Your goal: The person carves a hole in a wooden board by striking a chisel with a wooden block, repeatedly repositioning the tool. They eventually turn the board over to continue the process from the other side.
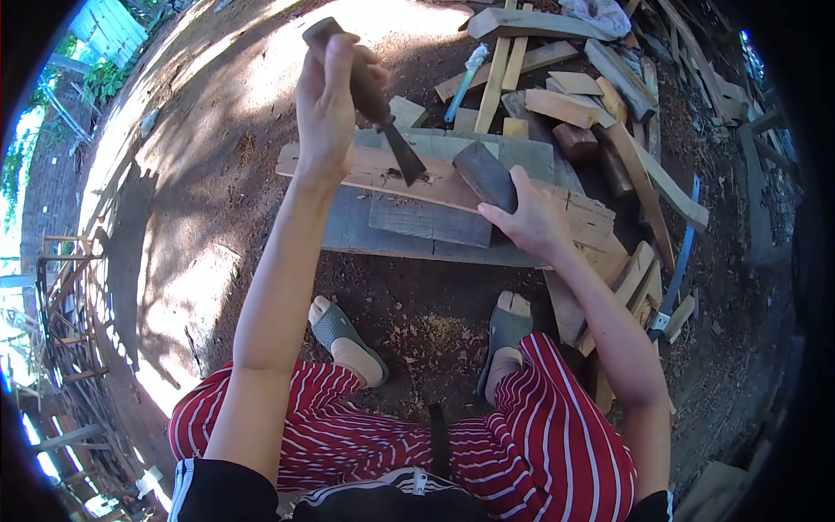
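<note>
My left hand [323, 117] is wrapped round the thick wooden handle of a chisel [372, 97]. The chisel slants down to the right, its flat dark blade ending close over a rough, dark notch [407, 176] in a long wooden plank [348, 171]. My right hand [537, 217] grips a dark grey rectangular block [484, 172] from its right end, thumb along the near edge. The block overlaps the plank in this view, to the right of the blade. Under the plank lies a shorter grey board [430, 228], on a low grey wooden bench [348, 230].
Wood offcuts [565, 109] are heaped beyond and right of the bench. A blue-handled brush [457, 97] lies at the back. A long blue-bladed saw [678, 270] leans at the right. My sandalled feet [348, 339] rest before the bench, with wood shavings [439, 335] between them.
</note>
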`<state>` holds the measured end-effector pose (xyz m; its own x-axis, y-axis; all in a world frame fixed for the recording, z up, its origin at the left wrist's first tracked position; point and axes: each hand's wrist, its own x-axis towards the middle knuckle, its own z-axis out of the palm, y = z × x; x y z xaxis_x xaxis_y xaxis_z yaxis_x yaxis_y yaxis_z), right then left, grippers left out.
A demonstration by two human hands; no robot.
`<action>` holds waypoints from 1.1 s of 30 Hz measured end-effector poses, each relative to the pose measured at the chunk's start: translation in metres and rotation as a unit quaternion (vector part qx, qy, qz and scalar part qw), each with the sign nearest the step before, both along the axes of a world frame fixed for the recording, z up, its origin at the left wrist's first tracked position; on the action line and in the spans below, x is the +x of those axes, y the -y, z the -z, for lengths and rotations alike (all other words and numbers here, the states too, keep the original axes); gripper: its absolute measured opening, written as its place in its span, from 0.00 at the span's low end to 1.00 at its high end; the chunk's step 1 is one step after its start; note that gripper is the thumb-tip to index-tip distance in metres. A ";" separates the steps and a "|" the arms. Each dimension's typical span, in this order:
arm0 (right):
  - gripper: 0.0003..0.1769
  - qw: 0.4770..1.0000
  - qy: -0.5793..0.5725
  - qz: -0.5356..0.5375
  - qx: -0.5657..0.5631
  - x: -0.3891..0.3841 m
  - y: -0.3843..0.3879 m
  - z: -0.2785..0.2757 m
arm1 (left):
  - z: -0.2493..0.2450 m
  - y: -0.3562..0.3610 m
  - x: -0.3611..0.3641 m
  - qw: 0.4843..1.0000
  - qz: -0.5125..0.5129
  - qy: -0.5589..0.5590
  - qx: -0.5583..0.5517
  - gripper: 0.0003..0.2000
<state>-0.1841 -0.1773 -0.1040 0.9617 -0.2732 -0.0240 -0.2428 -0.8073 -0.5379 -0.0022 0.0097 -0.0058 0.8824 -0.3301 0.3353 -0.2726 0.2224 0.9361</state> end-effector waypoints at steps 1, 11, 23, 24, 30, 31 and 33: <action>0.33 1.000 0.000 0.002 0.000 0.001 0.001 0.000 | -0.001 0.006 -0.002 0.999 0.002 -0.019 -0.044 0.26; 0.33 0.999 -0.034 0.003 0.011 0.001 0.001 -0.004 | 0.011 0.017 0.003 0.998 -0.034 0.035 -0.044 0.31; 0.34 0.999 -0.021 -0.005 0.023 0.003 0.003 -0.001 | 0.025 0.024 -0.003 0.994 -0.009 0.107 -0.029 0.32; 0.34 1.000 -0.016 -0.007 0.021 0.002 0.003 0.001 | 0.025 0.024 -0.004 0.994 -0.010 0.101 -0.030 0.32; 0.35 0.999 -0.040 0.000 0.029 0.003 0.002 -0.004 | 0.030 0.022 -0.012 0.991 -0.030 0.127 -0.028 0.33; 0.35 0.999 -0.039 -0.001 0.027 0.003 0.000 -0.006 | 0.032 0.022 -0.015 0.991 -0.031 0.128 -0.030 0.33; 0.36 0.999 -0.047 0.001 0.010 0.004 -0.001 -0.011 | 0.034 0.025 -0.020 0.987 -0.016 0.149 -0.051 0.28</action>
